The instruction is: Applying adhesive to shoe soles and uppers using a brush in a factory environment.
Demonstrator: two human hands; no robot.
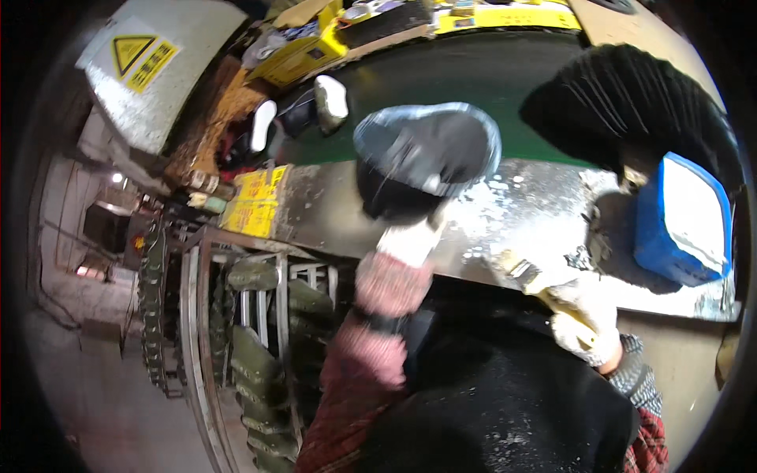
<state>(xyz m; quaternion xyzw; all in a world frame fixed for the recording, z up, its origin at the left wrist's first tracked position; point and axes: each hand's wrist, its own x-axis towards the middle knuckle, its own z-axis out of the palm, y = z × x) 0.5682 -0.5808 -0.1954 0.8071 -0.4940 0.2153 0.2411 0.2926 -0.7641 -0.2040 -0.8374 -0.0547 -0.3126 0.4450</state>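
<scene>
Your white-gloved left hand (408, 240) grips a blurred black, blue-rimmed, shoe-like piece (422, 154), upper centre; your right hand (587, 315) grips a pale, flat-bristled brush (524, 272). Piece judged light, semi-flexible: hold below its rim.

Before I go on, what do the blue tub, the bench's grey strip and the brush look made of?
Tub: probably smooth plastic; its walls are evenly blue with rounded corners. Strip: likely metal, worn and shiny, given its grey glare. Brush: perhaps a wooden handle, judging by its pale yellowish colour, though plastic is possible; blur hides the bristle fibre.
</scene>
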